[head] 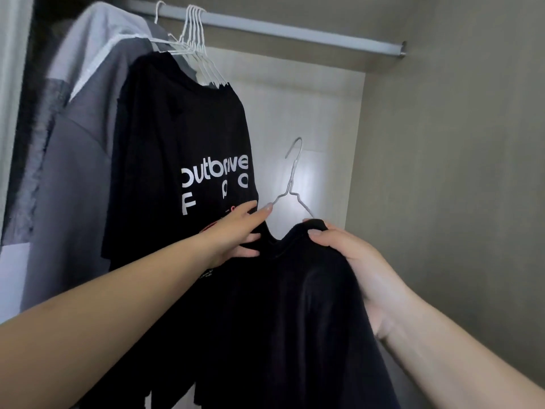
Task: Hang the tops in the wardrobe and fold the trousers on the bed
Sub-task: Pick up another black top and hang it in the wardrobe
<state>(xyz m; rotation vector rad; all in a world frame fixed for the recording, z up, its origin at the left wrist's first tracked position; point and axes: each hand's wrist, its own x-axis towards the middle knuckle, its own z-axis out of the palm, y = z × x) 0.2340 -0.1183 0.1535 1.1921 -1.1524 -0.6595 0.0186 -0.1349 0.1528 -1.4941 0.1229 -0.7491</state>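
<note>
Head view: hung tops [177, 137] crowd rail [295, 32] left of hands' hanger [292, 184].

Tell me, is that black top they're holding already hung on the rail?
Not yet. The black top sits on a hanger whose hook is well below the rail, held by the left hand and right hand.

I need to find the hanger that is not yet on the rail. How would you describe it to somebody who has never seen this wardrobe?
Start at the pale metal wardrobe rail across the top, then look down below its bare right part. There, the plain black top held by the left hand and right hand carries a thin white wire hanger. Its hook points up into free air, unlike the bunched hangers on the rail.
</note>
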